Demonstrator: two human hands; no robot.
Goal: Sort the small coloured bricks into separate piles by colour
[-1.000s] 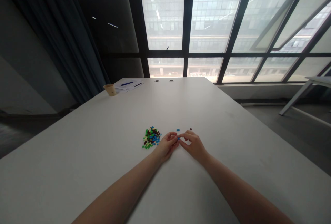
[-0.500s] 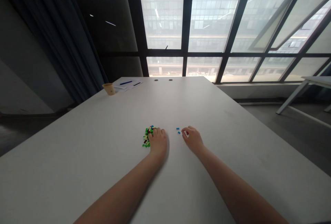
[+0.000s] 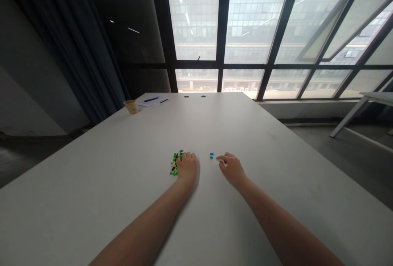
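Note:
A small heap of tiny bricks (image 3: pixel 175 163), green, blue, dark and cream, lies on the white table (image 3: pixel 123 167). My left hand (image 3: pixel 186 167) rests on the heap's right side, fingers curled down into the pieces, and covers part of it. What those fingers hold, if anything, is hidden. My right hand (image 3: pixel 232 166) lies on the table further right, thumb and forefinger pinched together and pointing left. Two loose blue bricks (image 3: pixel 211 156) sit just left of those fingertips.
A tan paper cup (image 3: pixel 131 106) stands at the far left edge of the table, beside white papers with a blue pen (image 3: pixel 151 99). Large windows and a dark curtain rise behind. Another table's leg (image 3: pixel 350 114) shows at the right.
A second ago both hands met in the middle around a blue brick. My left hand has since moved left onto the heap, and two blue bricks now lie on the table.

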